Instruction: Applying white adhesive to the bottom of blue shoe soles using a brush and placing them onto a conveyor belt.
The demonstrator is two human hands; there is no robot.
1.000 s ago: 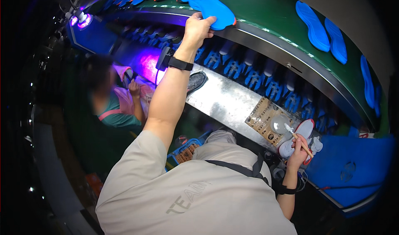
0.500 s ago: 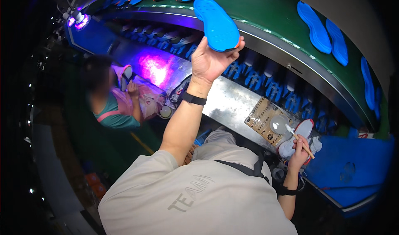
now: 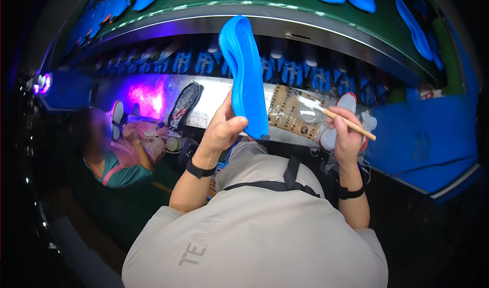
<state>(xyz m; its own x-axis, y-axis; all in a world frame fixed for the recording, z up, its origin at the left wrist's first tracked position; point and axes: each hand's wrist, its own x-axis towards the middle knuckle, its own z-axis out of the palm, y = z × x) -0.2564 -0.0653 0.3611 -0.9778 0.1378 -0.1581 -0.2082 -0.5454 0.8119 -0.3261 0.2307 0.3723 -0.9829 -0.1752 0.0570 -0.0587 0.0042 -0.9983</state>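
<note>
My left hand (image 3: 224,126) grips a blue shoe sole (image 3: 248,79) near its lower end, thumb on one face. The sole stands nearly upright and tilts, its side edge partly showing. In my right hand (image 3: 346,137) is a brush with a wooden handle (image 3: 364,131), held between fingers and thumb. The brush's pale bristle end is blurred by motion, over a round, clear dish (image 3: 307,115). That dish sits on brown printed tape or cardboard (image 3: 283,109) covering part of the metal bench. Beside my right hand lies a white shoe with a red edge (image 3: 348,102), partly hidden.
A green conveyor belt (image 3: 204,14) carrying several blue soles (image 3: 413,29) runs along the far side. Blue clamp-like parts line the space beneath it. A dark shoe (image 3: 186,103) lies on the metal bench (image 3: 204,104). At left, a person (image 3: 122,160) works beside a purple lamp (image 3: 44,84).
My left hand has brought the blue sole from over the belt's edge nearer to me, turning it more side-on. The brush in my right hand has moved over the dish; the view has shifted.
</note>
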